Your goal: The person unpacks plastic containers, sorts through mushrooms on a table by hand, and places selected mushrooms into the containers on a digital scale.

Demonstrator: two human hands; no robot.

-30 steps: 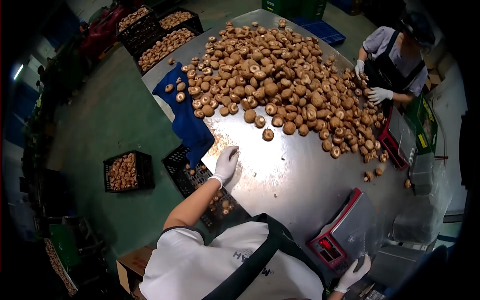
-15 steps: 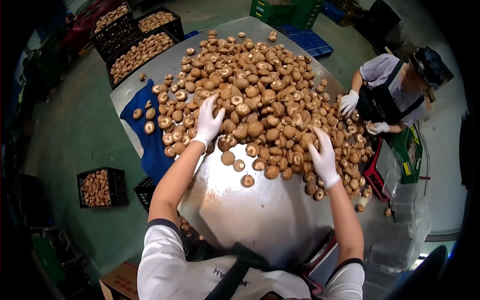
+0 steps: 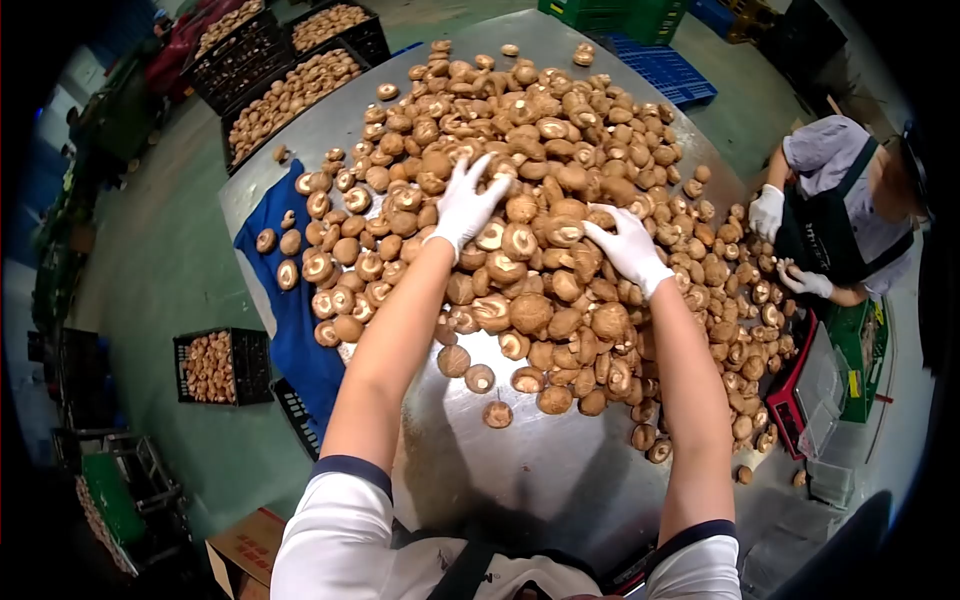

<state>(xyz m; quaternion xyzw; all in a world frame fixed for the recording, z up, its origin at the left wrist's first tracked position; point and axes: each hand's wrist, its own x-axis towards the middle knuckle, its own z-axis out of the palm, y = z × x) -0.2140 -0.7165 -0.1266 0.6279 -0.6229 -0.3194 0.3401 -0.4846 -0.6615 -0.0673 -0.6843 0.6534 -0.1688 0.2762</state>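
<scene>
The bench (image 3: 560,450) bears a broad heap of mushrooms (image 3: 565,285), spilling on its left onto a blue cloth (image 3: 290,340). Both hands have moved deeper into the heap and closer together than half a second ago, so the handling is now around its middle, not its near side. The left hand (image 3: 467,205) spreads its fingers over mushrooms; the right hand (image 3: 630,247) touches some, its grip unclear. A loose mushroom (image 3: 497,414) stays at the front.
</scene>
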